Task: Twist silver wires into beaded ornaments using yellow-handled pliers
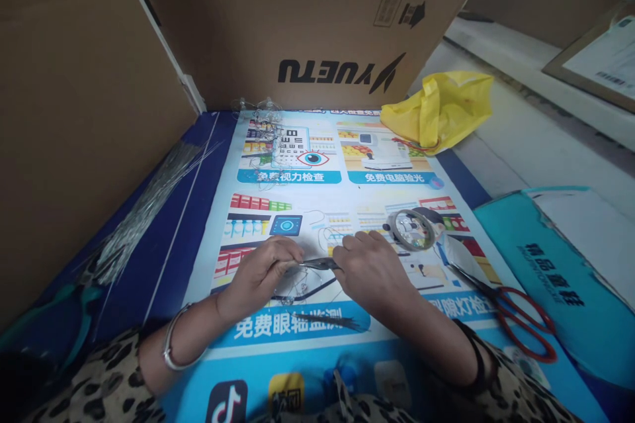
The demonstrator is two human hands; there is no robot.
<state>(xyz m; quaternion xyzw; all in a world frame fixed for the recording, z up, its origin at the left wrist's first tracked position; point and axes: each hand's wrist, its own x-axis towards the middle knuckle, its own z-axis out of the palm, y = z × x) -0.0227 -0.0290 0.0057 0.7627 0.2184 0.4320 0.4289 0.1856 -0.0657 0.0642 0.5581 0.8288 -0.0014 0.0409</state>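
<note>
My left hand (260,275) and my right hand (372,271) rest close together on a printed blue poster (317,198), both with fingers curled. Between them runs a small dark metal tool (317,265), like pliers or tweezers; my right hand grips its handle end and my left hand pinches at its tip. Thin wire (302,290) loops under the left hand; whether the fingers hold it I cannot make out. A short bundle of dark wire pieces (330,322) lies just in front of my wrists.
A bundle of long silvery wires (143,211) lies at the left, near teal-handled pliers (59,324). Red-handled scissors (516,317) and a tape roll (414,229) are at the right. A yellow plastic bag (439,108) lies at the back. Cardboard boxes (307,19) wall off the back and left.
</note>
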